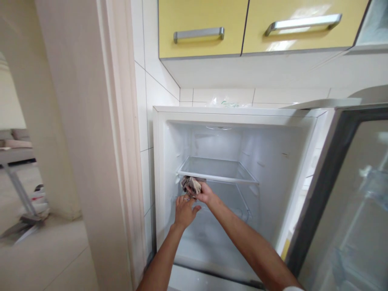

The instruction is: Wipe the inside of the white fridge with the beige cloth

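My right hand [205,192] reaches inside an open fridge [159,169] and is closed around a crumpled brown, dark-patterned cloth [191,186]. The cloth is bunched just under the front left part of a white-framed glass shelf [216,167]. Just below it is my left hand [184,212], back towards me, with the fingers stretched forward and the thumb apart. A ring shows on one of its fingers. The left fingertips are close to the cloth and a lower shelf; whether they touch either I cannot tell.
The fridge door [348,194] stands open on the right, with clear door bins. Yellow cabinets [203,24] hang above the fridge. A door frame [115,161] rises at the left, close to the fridge. A clear plastic bag [228,103] lies on top of the fridge.
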The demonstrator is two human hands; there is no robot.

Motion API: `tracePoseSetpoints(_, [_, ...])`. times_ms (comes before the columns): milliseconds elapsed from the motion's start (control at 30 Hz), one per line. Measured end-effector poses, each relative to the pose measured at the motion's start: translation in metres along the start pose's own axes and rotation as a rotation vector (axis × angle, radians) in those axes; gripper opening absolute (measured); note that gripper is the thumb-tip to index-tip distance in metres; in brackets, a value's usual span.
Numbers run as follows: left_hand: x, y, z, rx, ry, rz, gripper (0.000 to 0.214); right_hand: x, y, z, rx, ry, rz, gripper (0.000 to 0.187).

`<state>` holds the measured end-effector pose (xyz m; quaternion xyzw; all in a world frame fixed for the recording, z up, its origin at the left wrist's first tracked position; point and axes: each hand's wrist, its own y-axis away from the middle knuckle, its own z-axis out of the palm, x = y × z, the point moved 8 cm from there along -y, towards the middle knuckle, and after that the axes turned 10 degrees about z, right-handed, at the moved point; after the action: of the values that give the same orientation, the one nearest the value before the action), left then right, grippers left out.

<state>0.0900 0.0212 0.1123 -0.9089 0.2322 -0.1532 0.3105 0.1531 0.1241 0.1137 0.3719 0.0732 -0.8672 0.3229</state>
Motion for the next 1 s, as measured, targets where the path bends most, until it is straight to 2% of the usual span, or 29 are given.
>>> tracePoseSetpoints(167, [0.003,-0.003,-0.007,-0.001,0.047,-0.012,0.028,0.004,0.073,-0.016,0.091,-0.117,-0.004,0.023])
tracePoseSetpoints(300, [0.003,-0.003,-0.010,0.022,0.135,-0.014,0.021,0.016,0.129,-0.014,0.097,-0.235,-0.061,0.022])
tracePoseSetpoints(500, [-0.012,-0.006,-0.012,0.102,0.390,-0.042,0.033,0.022,0.188,0.017,0.074,-0.348,-0.147,0.031])
tracePoseSetpoints(600, [-0.023,-0.006,-0.020,0.202,0.533,-0.116,0.037,0.020,0.210,0.035,0.067,-0.285,-0.199,0.033])
tracePoseSetpoints(667, [-0.023,0.000,-0.030,0.284,0.591,-0.171,0.037,0.019,0.221,0.043,0.054,-0.235,-0.221,0.032])
tracePoseSetpoints(767, [-0.009,0.022,-0.044,0.393,0.812,-0.316,0.041,0.016,0.230,0.045,0.055,-0.171,-0.267,0.027])
tracePoseSetpoints(800, [-0.002,0.032,-0.042,0.420,1.058,-0.420,0.045,0.015,0.231,0.044,0.063,-0.137,-0.288,0.027])
tracePoseSetpoints(867, [0.028,0.047,-0.035,0.325,1.567,-0.561,0.057,0.012,0.232,0.040,0.090,-0.048,-0.314,0.028])
tracePoseSetpoints(933, [0.058,0.054,-0.048,0.285,1.835,-0.538,0.061,0.011,0.231,0.038,0.113,0.069,-0.308,0.034])
tracePoseSetpoints(1000, [0.074,0.055,-0.066,0.300,1.900,-0.464,0.062,0.014,0.230,0.039,0.112,0.217,-0.285,0.038])
